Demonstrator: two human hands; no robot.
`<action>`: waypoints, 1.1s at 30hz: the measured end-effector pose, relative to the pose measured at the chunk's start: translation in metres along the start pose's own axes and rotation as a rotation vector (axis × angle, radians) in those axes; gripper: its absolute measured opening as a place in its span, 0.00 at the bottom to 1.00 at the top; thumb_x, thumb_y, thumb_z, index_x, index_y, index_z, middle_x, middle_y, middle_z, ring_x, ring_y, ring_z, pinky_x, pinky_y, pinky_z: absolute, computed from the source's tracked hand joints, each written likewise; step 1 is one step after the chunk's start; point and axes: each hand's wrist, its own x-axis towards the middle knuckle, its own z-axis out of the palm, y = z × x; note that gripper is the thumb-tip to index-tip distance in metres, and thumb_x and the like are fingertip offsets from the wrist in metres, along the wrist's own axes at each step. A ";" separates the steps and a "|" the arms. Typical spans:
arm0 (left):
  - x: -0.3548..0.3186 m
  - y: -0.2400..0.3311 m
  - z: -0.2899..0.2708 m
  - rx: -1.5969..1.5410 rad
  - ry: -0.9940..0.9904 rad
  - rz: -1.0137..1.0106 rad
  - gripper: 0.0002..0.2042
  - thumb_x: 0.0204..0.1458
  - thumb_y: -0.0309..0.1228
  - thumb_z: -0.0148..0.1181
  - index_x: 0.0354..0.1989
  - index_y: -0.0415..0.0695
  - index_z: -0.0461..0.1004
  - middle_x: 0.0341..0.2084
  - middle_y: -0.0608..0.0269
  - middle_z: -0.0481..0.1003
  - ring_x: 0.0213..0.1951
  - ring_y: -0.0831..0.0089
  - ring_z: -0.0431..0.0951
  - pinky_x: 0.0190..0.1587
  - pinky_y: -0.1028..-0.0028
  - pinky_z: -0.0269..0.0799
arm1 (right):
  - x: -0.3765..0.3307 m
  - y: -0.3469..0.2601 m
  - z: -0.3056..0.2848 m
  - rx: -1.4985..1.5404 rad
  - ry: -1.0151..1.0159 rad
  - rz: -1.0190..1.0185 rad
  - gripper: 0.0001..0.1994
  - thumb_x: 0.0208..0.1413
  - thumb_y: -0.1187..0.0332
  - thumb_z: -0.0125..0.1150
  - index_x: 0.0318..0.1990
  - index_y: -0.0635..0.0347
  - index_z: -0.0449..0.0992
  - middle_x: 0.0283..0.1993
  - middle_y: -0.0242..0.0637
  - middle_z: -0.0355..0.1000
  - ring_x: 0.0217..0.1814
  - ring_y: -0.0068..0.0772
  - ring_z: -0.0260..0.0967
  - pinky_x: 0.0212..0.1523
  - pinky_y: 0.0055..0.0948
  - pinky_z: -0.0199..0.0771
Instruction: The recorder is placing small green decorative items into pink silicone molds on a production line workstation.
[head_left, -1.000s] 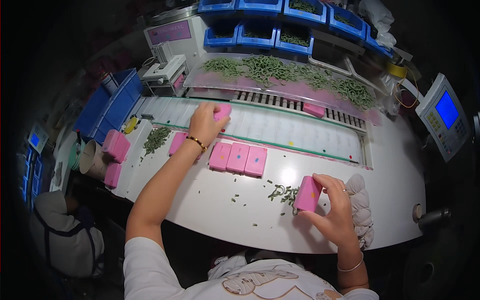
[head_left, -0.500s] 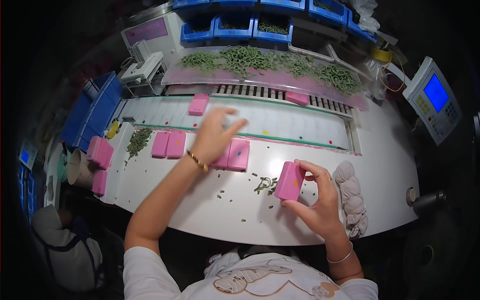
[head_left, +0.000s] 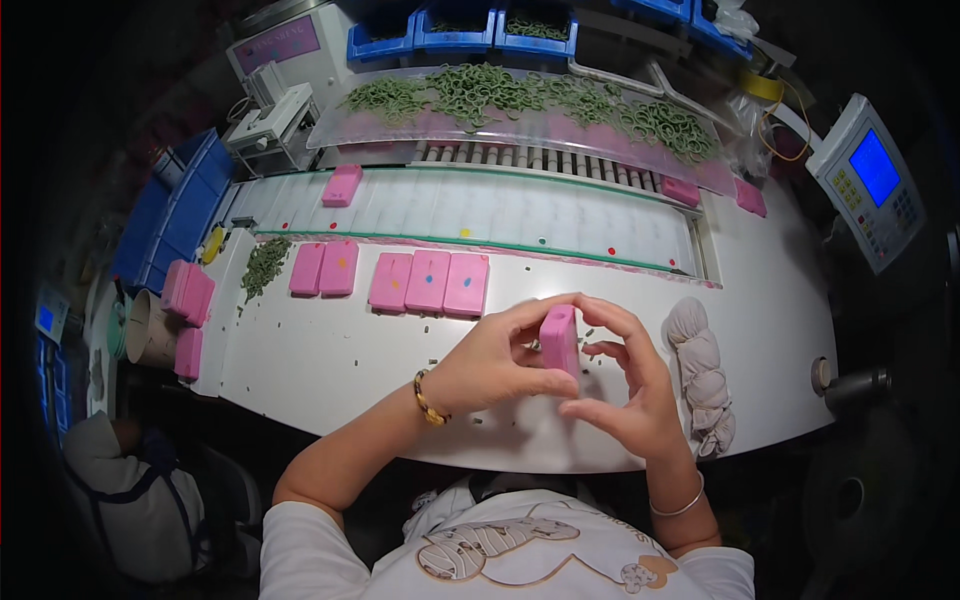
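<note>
Above the front of the table, my left hand (head_left: 500,362) grips a pink block (head_left: 559,335), its fingers behind and its thumb along the lower end. The block is turned so a narrow side faces up. My right hand (head_left: 635,385) curves around the block's right side, fingers spread and thumb off it. Its index fingertip is by the top of the block; I cannot tell whether they touch. Small green bits lie partly hidden behind my hands. Beyond my left hand, a row of three pink blocks (head_left: 428,281) with coloured dots lies flat, and two more blocks (head_left: 323,268) are further left.
A white conveyor strip (head_left: 400,212) crosses behind, bearing a pink block (head_left: 342,186). Green rings (head_left: 490,95) cover a clear shelf above it. A twisted cloth (head_left: 703,375) lies right. A display panel (head_left: 875,180) stands far right, blue bins (head_left: 175,215) left.
My left hand has come back from the conveyor to the block in front of me and taken hold of it. My right thumb has come off the block. Blocks on the conveyor and rollers have shifted.
</note>
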 end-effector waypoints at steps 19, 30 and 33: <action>-0.014 -0.023 0.022 -0.023 0.350 0.258 0.30 0.46 0.19 0.69 0.57 0.41 0.61 0.48 0.62 0.65 0.52 0.74 0.71 0.56 0.73 0.71 | -0.003 0.006 0.021 0.379 0.311 0.261 0.19 0.65 0.76 0.49 0.62 0.71 0.65 0.55 0.47 0.72 0.53 0.29 0.72 0.54 0.27 0.71; -0.001 -0.014 0.029 -0.643 0.430 0.290 0.20 0.60 0.42 0.59 0.50 0.40 0.64 0.36 0.60 0.73 0.39 0.75 0.76 0.42 0.76 0.74 | -0.010 0.003 0.036 0.157 0.136 0.006 0.13 0.47 0.78 0.67 0.41 0.62 0.75 0.43 0.39 0.69 0.48 0.32 0.68 0.49 0.27 0.70; -0.002 -0.015 0.013 -0.572 0.446 0.110 0.17 0.61 0.48 0.54 0.42 0.45 0.66 0.32 0.60 0.73 0.30 0.75 0.74 0.34 0.77 0.73 | -0.011 -0.015 0.039 -0.047 -0.032 -0.057 0.14 0.46 0.76 0.70 0.42 0.62 0.78 0.42 0.39 0.71 0.46 0.37 0.69 0.49 0.31 0.69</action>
